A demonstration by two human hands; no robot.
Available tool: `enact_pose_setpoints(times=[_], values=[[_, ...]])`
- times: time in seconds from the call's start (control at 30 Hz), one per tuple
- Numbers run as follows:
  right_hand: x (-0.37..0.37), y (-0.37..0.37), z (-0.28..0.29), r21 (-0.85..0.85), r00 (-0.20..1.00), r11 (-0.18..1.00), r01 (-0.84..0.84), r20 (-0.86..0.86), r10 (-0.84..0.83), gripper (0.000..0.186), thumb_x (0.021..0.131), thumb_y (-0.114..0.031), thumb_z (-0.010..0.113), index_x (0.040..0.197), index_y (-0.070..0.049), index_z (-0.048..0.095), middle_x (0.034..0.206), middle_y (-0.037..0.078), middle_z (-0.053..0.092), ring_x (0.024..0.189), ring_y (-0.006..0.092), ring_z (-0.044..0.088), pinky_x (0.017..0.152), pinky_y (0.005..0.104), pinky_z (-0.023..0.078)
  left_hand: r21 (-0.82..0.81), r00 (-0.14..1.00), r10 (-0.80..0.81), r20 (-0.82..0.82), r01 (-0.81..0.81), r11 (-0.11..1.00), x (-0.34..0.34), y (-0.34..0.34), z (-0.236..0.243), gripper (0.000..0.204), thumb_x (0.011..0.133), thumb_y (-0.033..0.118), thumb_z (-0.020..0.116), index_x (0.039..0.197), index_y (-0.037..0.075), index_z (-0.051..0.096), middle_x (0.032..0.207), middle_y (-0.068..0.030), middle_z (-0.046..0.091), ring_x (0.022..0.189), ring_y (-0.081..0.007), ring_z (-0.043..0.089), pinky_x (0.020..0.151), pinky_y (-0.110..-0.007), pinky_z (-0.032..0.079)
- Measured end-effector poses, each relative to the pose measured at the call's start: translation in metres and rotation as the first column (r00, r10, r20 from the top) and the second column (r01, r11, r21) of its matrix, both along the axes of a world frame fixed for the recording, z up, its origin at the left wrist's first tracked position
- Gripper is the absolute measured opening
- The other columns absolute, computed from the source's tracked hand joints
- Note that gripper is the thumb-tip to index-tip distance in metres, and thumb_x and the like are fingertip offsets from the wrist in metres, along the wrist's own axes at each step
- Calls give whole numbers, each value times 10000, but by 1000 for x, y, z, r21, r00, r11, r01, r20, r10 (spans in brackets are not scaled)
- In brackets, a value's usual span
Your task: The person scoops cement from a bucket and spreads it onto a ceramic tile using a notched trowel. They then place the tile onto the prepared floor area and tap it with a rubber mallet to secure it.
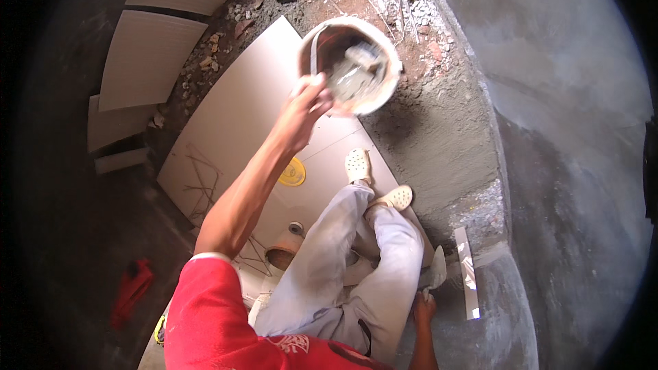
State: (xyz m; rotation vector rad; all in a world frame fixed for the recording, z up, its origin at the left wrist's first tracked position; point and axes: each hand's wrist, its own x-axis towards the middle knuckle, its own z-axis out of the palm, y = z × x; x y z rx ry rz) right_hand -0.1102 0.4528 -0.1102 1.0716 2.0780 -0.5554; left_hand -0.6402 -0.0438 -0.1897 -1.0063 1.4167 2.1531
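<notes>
Bucket in curled left grip; trowel in clenched right grip

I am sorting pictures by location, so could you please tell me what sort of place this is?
Probably a building site: large pale tiles lie beside a rough grey mortar-like layer, and the left hand holds a bucket of grey mix.

Uneven light, blurred bucket, black corners
</notes>
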Motion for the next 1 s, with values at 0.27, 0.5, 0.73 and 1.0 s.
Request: enact_pose_setpoints(times=[0.27, 0.5, 0.73, 1.0], values=[[-168, 30, -44, -30, 995, 995, 92, -45, -94, 207, 943, -248, 665, 865, -67, 602, 661, 37, 564, 461, 147, 522, 400, 333, 401, -68, 952, 239, 192, -230, 971, 80, -47, 124, 197, 1040, 345, 631, 1056, 166, 549, 961, 44, 549, 916, -105, 554, 861, -302, 455], [-472, 11, -23, -6, 945, 965, -263, 197, 260, 413, 930, -374, 673, 1052, 19, 643, 920, 198, 720, 829, 423, 702, 765, 514, 535, -317, 680, 695, 232, -623, 715, 100, -57, 172, 252, 1039, 387, 635, 948, 176, 531, 825, 43, 528, 803, -79, 528, 768, -239, 438], [-729, -44, -64, -94, 731, 728, -679, -171, 660, 491, 926, -436, 684, 1038, 42, 658, 939, 271, 710, 940, 488, 671, 864, 547, 504, -414, 242, 954, 176, -861, 295, 72, -84, 210, 337, 999, 478, 667, 875, 179, 573, 800, 22, 545, 865, -182, 580, 885, -379, 469], [-872, -182, -56, -410, 819, 740, -533, -29, 573, 393, 949, -365, 663, 1080, 5, 664, 923, 217, 689, 863, 367, 657, 792, 463, 502, -155, 179, 978, 106, -969, 194, 20, -105, 183, 336, 1004, 452, 666, 923, 132, 607, 858, -42, 584, 936, -239, 605, 1005, -429, 489]])
